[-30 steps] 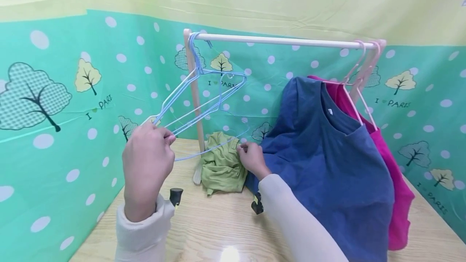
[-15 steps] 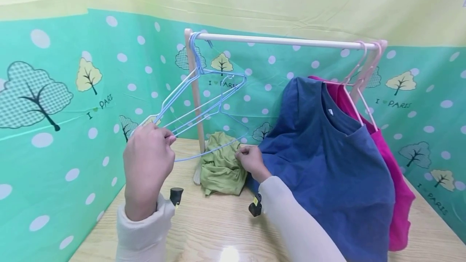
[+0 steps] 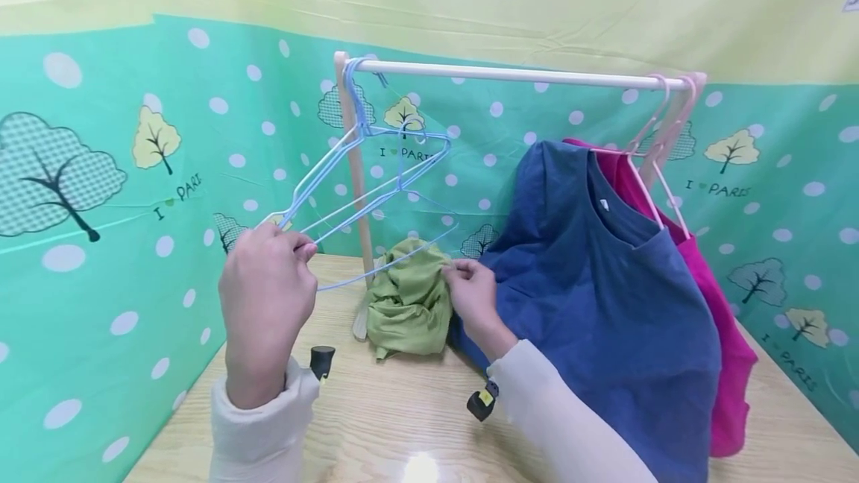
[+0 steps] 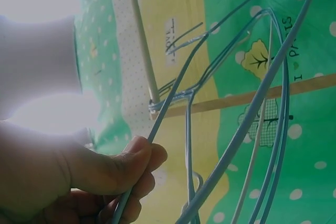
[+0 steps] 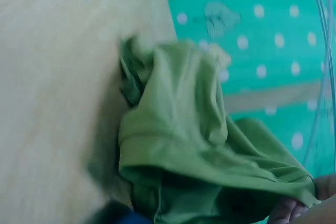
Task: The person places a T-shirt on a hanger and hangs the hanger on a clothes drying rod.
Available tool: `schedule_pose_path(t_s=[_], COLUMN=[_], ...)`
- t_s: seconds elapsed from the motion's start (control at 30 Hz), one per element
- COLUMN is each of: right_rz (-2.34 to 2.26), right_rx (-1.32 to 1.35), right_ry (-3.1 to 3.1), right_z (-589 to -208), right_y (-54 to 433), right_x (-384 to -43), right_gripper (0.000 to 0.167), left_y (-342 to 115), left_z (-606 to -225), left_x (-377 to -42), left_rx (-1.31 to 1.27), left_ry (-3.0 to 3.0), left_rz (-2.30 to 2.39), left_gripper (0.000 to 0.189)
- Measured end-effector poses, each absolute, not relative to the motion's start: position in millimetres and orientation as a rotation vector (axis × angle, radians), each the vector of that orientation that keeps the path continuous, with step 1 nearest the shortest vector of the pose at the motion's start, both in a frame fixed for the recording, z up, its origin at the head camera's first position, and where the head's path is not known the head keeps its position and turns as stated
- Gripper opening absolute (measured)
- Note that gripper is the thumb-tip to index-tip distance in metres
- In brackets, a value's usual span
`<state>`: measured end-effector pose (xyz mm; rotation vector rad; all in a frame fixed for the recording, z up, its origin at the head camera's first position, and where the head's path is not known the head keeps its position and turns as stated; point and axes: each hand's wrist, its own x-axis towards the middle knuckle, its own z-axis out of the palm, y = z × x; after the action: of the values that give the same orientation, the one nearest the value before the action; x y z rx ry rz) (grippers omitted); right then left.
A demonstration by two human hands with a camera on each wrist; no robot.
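My left hand (image 3: 267, 304) grips one end of a blue wire hanger (image 3: 400, 170), thumb over the wire in the left wrist view. Its bare hook (image 4: 184, 44) points away from the hand. Below the hanger, a crumpled green garment (image 3: 408, 311) lies on the table at the foot of the rack. Fingers of my right hand (image 3: 475, 295) pinch the garment's upper right edge. Seen from the right wrist, that edge stretches toward the fingers and an opening in the green cloth (image 5: 173, 114) gapes below it.
A rack with a white rail (image 3: 517, 74) stands behind. Several blue hangers (image 3: 360, 106) hang at its left end. On pink hangers (image 3: 646, 188) at the right hang a navy shirt (image 3: 590, 319) and a magenta garment (image 3: 734, 379). Patterned cloth walls surround the table (image 3: 382, 423).
The held hanger has tilted, its hook rising and shifting left. My right hand has moved slightly right and up, drawing the green garment's top edge with it. The left hand stays nearly still.
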<state>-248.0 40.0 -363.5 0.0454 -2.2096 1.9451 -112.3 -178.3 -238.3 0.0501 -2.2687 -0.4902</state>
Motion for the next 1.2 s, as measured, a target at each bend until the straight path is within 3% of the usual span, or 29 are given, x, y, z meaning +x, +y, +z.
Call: schedule_pose_path(t_s=[0.17, 0.23, 0.43, 0.7, 1.0, 1.2], right_rz=[1.581, 1.422, 1.197, 1.196, 1.168, 1.312], right_rx=[0.732, 0.852, 0.53, 0.391, 0.305, 0.132], right_ry=[-2.611, -2.683, -2.635, -2.577, -2.5, -2.442], right_z=[-367, -368, -384, -404, -405, -397], right_y=[43, 48, 62, 59, 44, 50], right_x=[-238, -243, -270, -286, -294, -293], right_gripper=[0.033, 0.036, 0.013, 0.032, 0.011, 0.011], left_y=[-178, -178, -178, -174, -173, -173], left_z=[-238, -238, -239, -239, -239, -238], left_x=[-111, -111, -110, -109, -107, -106], left_rx=[0.037, 0.03, 0.011, -0.022, -0.037, -0.033], left_ry=[-2.265, -2.273, -2.28, -2.267, -2.269, -2.248], left_rz=[-0.483, -0.48, -0.478, -0.463, -0.462, -0.469], left_gripper=[0.008, 0.007, 0.006, 0.005, 0.005, 0.006])
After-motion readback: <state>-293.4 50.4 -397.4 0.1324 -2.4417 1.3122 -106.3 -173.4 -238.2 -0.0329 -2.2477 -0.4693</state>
